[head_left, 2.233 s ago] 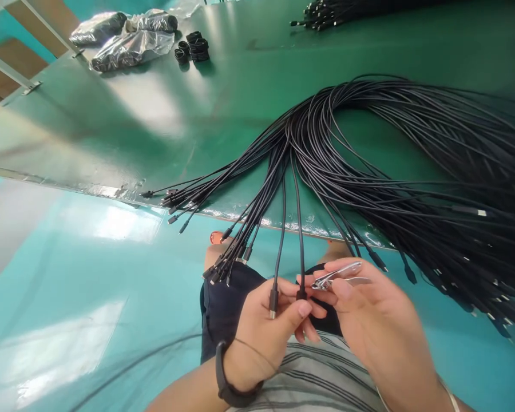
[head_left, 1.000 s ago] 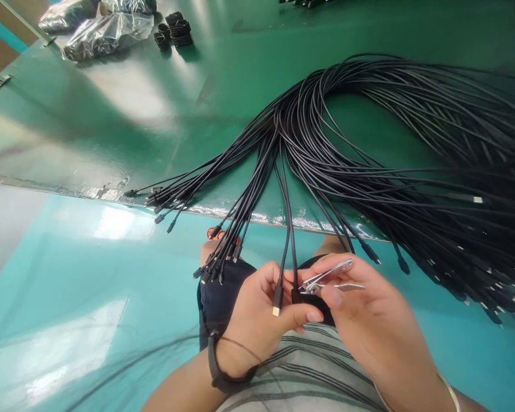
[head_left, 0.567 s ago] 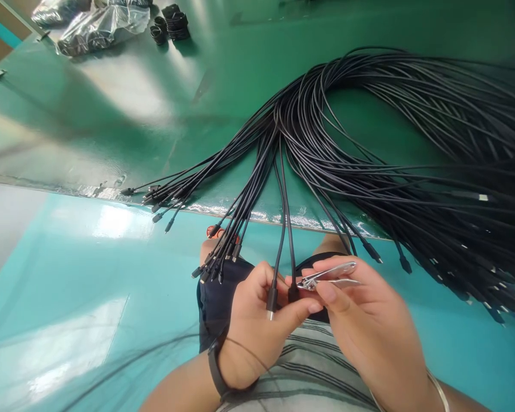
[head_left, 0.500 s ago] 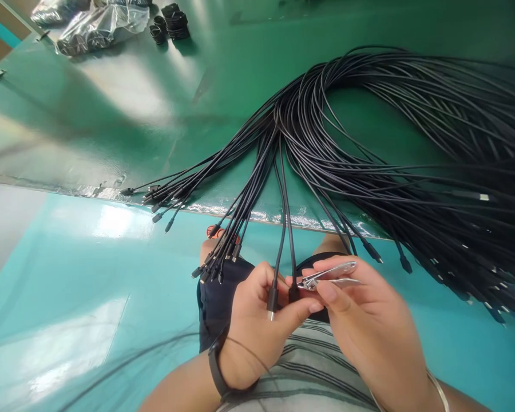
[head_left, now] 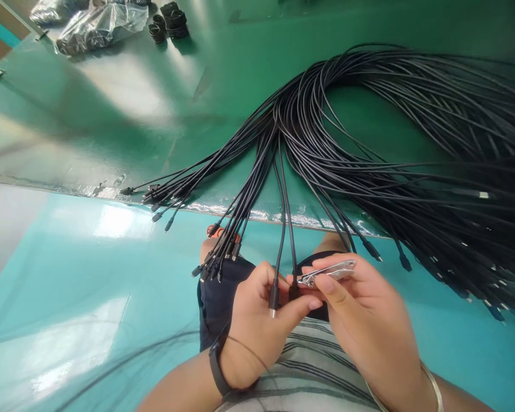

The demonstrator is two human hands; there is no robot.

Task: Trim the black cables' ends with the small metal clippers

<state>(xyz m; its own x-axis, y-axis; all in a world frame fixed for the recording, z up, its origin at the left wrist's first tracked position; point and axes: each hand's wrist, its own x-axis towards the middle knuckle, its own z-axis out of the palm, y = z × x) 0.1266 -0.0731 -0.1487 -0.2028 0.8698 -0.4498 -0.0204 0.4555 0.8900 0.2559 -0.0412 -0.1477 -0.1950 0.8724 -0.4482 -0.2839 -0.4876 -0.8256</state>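
My left hand (head_left: 261,320) is closed on the ends of two black cables. One cable's connector (head_left: 273,298) has a bare metal tip pointing down toward me. The second connector (head_left: 293,290) sits between my left thumb and fingers, its tip hidden. In my right hand (head_left: 364,309) is a silver nail clipper (head_left: 328,272), pinched between thumb and fingers, its jaws at the second connector. Both cables run up to a large bundle of black cables (head_left: 300,109) on the table.
Loose cable ends (head_left: 223,252) hang over the front edge of the green table (head_left: 124,131). More connectors (head_left: 476,274) are heaped at the right. Clear plastic bags (head_left: 103,28) and coiled black cables (head_left: 174,22) lie at the back left.
The nail clipper's lever and body have come closer together under my right thumb. My left hand and the two cables have barely moved.
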